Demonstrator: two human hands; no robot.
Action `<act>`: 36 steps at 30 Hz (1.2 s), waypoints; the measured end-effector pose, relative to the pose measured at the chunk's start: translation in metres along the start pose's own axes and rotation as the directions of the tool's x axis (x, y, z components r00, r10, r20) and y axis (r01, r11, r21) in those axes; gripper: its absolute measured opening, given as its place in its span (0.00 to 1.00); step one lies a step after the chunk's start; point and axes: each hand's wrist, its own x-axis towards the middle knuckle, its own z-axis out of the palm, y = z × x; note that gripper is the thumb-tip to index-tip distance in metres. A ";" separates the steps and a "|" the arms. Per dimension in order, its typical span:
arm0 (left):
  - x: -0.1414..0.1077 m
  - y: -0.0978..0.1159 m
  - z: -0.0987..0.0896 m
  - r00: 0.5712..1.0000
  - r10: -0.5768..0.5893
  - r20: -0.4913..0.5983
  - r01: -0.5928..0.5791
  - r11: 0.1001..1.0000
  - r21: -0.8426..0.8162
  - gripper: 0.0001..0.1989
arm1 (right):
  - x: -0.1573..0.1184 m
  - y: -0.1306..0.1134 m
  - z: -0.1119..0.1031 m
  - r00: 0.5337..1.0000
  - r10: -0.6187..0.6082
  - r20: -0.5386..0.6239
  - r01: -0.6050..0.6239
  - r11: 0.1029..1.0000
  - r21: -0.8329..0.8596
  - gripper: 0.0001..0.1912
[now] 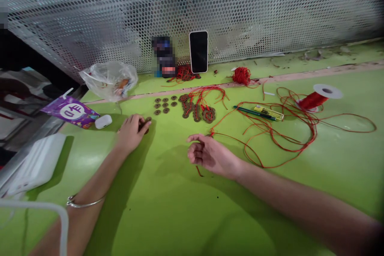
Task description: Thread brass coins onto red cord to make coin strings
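My left hand point(131, 131) rests on the green table, its fingers bent and its thumb against dark round coins point(148, 119) with centre holes, partly covered by the hand. Just beyond it, several similar loose coins point(165, 105) lie in rows. Coins strung with red cord point(208, 115) form small clusters to their right. My right hand point(211, 155) hovers nearer the middle, fingers loosely curled and apart, with no object visible between them. A red cord point(212, 131) runs behind this hand, and a short end shows below it.
Right of the hands lie loose red cord loops, a cord spool point(327, 91), a green pen-like tool point(255, 113) and a small yellow case point(269, 112). A phone point(198, 52) leans on the perforated panel. Left are a purple packet point(72, 110), a white earbud case point(103, 121) and a plastic bag point(109, 80).
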 end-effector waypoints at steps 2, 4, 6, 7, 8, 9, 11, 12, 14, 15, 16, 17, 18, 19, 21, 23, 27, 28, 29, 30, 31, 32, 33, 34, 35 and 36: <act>0.000 0.001 -0.001 1.000 0.002 -0.002 -0.002 1.000 -0.013 0.11 | 0.000 0.000 0.000 1.000 0.004 -0.002 -0.004 1.000 0.000 0.09; 0.000 0.004 -0.002 1.000 0.008 -0.002 -0.008 1.000 -0.023 0.11 | 0.000 0.000 0.001 1.000 0.006 -0.007 -0.006 1.000 -0.002 0.10; -0.001 0.006 -0.003 1.000 -0.003 -0.001 0.003 1.000 -0.029 0.11 | 0.000 0.000 0.001 1.000 0.003 -0.011 -0.003 1.000 -0.005 0.10; -0.001 0.007 -0.004 1.000 -0.013 -0.001 0.013 0.999 -0.031 0.11 | 0.000 0.000 0.002 1.000 0.001 -0.011 -0.001 1.000 -0.007 0.09; -0.001 0.008 -0.004 1.000 -0.023 -0.002 0.023 0.999 -0.033 0.11 | 0.000 0.000 0.002 1.000 0.000 -0.010 0.000 1.000 -0.009 0.09; -0.002 0.009 -0.004 0.999 -0.032 -0.003 0.032 0.999 -0.036 0.11 | 0.000 0.000 0.002 1.000 -0.001 -0.007 0.001 1.000 -0.011 0.09; -0.003 0.011 -0.005 0.999 -0.045 -0.004 0.044 0.998 -0.039 0.11 | 0.000 0.000 0.002 1.000 -0.009 0.000 0.009 1.000 -0.017 0.09; -0.003 0.011 -0.005 0.999 -0.048 -0.006 0.048 0.998 -0.040 0.11 | 0.000 0.000 0.002 1.000 -0.014 0.005 0.014 1.000 -0.021 0.10; -0.005 0.012 -0.006 0.999 -0.047 -0.016 0.047 0.998 -0.039 0.11 | 0.000 0.000 0.002 1.000 -0.022 0.013 0.022 0.999 -0.031 0.10; -0.005 0.012 -0.006 0.999 -0.034 -0.021 0.033 0.998 -0.045 0.10 | 0.000 0.000 0.002 1.000 -0.025 0.016 0.025 0.999 -0.035 0.11; -0.006 0.012 -0.006 1.000 -0.010 -0.023 0.009 0.998 -0.058 0.09 | 0.000 0.001 0.002 0.999 -0.027 0.019 0.028 0.999 -0.038 0.11; -0.006 0.012 -0.006 1.000 0.020 -0.025 -0.021 0.997 -0.074 0.08 | 0.000 0.001 0.002 0.999 -0.030 0.021 0.031 0.999 -0.040 0.11; -0.006 0.012 -0.007 0.999 0.047 -0.027 -0.049 0.995 -0.088 0.08 | 0.000 0.001 0.002 0.999 -0.034 0.023 0.035 0.999 -0.042 0.11; -0.007 0.011 -0.007 0.997 0.068 -0.030 -0.071 0.992 -0.100 0.07 | 0.000 0.001 0.002 0.999 -0.036 0.027 0.037 0.998 -0.043 0.11; -0.007 0.012 -0.008 0.996 0.079 -0.046 -0.084 0.990 -0.113 0.07 | 0.000 0.001 0.001 0.998 -0.043 0.037 0.044 0.998 -0.042 0.10; -0.007 0.013 -0.009 0.997 0.053 -0.064 -0.061 0.989 -0.136 0.07 | 0.000 0.002 0.001 0.997 -0.050 0.051 0.052 0.998 -0.038 0.10; -0.006 0.017 -0.012 0.996 0.005 -0.092 -0.024 0.978 -0.206 0.08 | -0.001 0.001 0.002 0.997 -0.052 0.056 0.054 0.998 -0.044 0.09; -0.006 0.017 -0.013 0.995 -0.001 -0.098 -0.021 0.976 -0.219 0.08 | -0.001 0.000 0.003 0.997 -0.048 0.055 0.051 0.998 -0.048 0.09; -0.006 0.017 -0.013 0.995 -0.007 -0.103 -0.017 0.973 -0.231 0.09 | -0.001 0.000 0.004 0.997 -0.046 0.057 0.049 0.998 -0.051 0.10; -0.006 0.017 -0.013 0.994 -0.017 -0.105 -0.009 0.969 -0.246 0.09 | -0.001 -0.001 0.004 0.997 -0.046 0.059 0.049 0.997 -0.052 0.10; -0.006 0.017 -0.013 0.994 -0.031 -0.109 0.001 0.964 -0.265 0.09 | -0.001 -0.001 0.005 0.997 -0.045 0.062 0.048 0.998 -0.052 0.10; -0.006 0.016 -0.013 0.992 -0.047 -0.115 0.012 0.958 -0.287 0.10 | -0.001 -0.002 0.005 0.997 -0.046 0.063 0.049 0.998 -0.049 0.10; -0.006 0.016 -0.013 0.991 -0.064 -0.119 0.024 0.950 -0.312 0.11 | -0.001 -0.002 0.005 0.997 -0.046 0.061 0.049 0.998 -0.048 0.10; -0.007 0.017 -0.013 0.989 -0.081 -0.122 0.034 0.939 -0.341 0.12 | -0.001 -0.003 0.005 0.997 -0.045 0.057 0.047 0.998 -0.047 0.11; -0.008 0.019 -0.014 0.988 -0.095 -0.125 0.042 0.927 -0.373 0.13 | -0.001 -0.003 0.006 0.998 -0.045 0.048 0.047 0.998 -0.046 0.11; -0.009 0.023 -0.015 0.987 -0.103 -0.126 0.044 0.913 -0.405 0.14 | -0.001 -0.004 0.007 0.998 -0.046 0.034 0.048 0.998 -0.044 0.12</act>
